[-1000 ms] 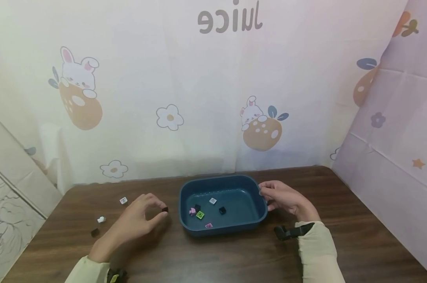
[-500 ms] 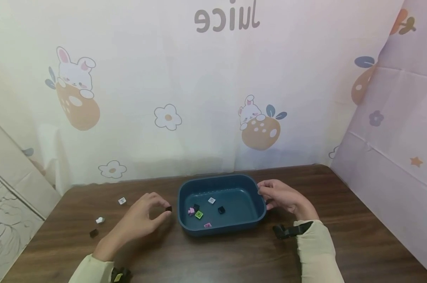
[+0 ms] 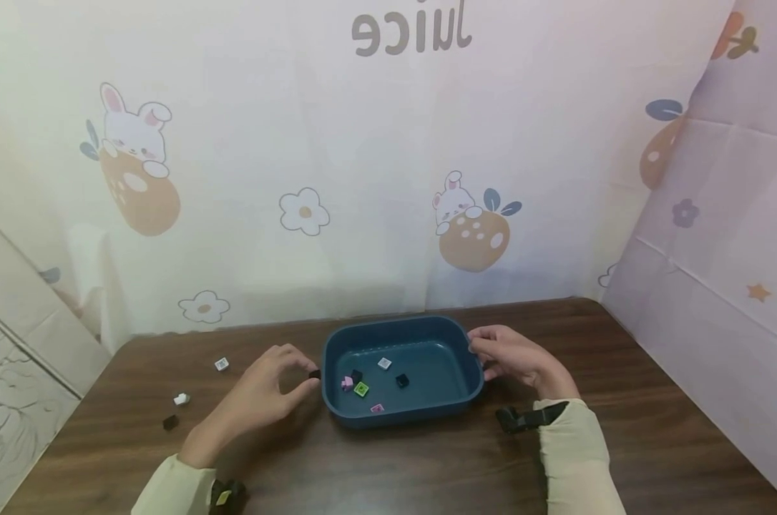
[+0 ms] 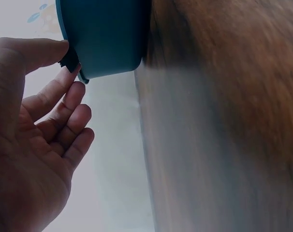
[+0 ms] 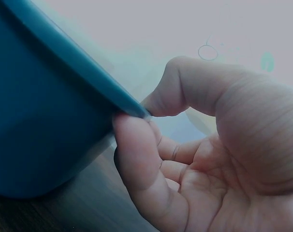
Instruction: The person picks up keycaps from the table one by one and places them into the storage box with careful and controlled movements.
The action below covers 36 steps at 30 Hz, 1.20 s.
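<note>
Your left hand pinches a small dark brick between thumb and fingertip, its grip closed on the piece right at the left outer wall of the blue tub. In the left wrist view the brick shows as a dark bit pressed between thumb and forefinger, touching the tub's rim. Your right hand grasps the tub's right rim: in the right wrist view the thumb lies over the lip and a finger presses the outer wall beneath it.

Inside the tub lie several small bricks: a green one, a pink one, another pink one near the front wall, a white one, and a black one. On the brown wooden surface, left of your left hand and well apart from the tub, sit three more pieces: a white tile, a white brick and a dark brick.
</note>
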Each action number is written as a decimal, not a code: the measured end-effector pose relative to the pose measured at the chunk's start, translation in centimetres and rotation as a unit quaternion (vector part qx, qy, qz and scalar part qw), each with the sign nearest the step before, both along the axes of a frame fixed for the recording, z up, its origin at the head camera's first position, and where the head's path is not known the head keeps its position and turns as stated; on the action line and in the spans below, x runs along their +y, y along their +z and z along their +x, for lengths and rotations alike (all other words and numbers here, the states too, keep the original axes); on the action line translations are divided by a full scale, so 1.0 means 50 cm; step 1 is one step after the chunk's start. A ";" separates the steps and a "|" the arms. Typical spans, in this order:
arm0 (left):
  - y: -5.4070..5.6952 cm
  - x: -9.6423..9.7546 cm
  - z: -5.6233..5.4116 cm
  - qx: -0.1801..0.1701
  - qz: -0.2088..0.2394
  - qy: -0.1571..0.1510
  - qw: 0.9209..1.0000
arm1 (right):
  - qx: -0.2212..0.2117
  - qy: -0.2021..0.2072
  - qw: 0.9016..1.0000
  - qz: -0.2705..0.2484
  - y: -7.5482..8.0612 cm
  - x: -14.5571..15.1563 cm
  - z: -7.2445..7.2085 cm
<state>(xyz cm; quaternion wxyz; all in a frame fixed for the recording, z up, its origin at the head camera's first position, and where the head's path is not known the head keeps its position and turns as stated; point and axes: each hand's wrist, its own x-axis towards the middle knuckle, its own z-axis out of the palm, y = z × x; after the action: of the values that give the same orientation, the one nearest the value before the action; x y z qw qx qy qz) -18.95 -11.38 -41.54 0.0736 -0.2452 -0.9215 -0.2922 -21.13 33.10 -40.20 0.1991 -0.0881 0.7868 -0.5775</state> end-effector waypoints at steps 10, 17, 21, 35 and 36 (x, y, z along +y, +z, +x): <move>0.005 0.006 -0.004 0.006 0.005 -0.001 1.000 | -0.004 -0.008 1.000 0.005 0.001 0.002 -0.004; 0.002 0.006 -0.003 0.018 0.005 -0.001 1.000 | -0.008 -0.009 1.000 0.007 -0.001 0.000 -0.003; 0.002 0.008 -0.003 0.014 0.009 0.002 1.000 | -0.010 -0.015 1.000 0.010 0.000 -0.003 -0.003; 0.005 0.027 -0.006 0.020 0.015 -0.001 1.000 | -0.015 -0.018 1.000 0.009 0.003 -0.006 -0.003; 0.006 0.028 -0.006 0.018 0.016 -0.001 1.000 | -0.015 -0.017 1.000 0.008 0.004 -0.007 -0.003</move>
<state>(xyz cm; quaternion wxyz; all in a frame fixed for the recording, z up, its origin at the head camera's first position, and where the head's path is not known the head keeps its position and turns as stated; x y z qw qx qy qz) -19.24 -9.95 -41.24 0.0934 -0.2504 -0.9149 -0.3024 -21.27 32.78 -40.00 0.2016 -0.0651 0.7900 -0.5753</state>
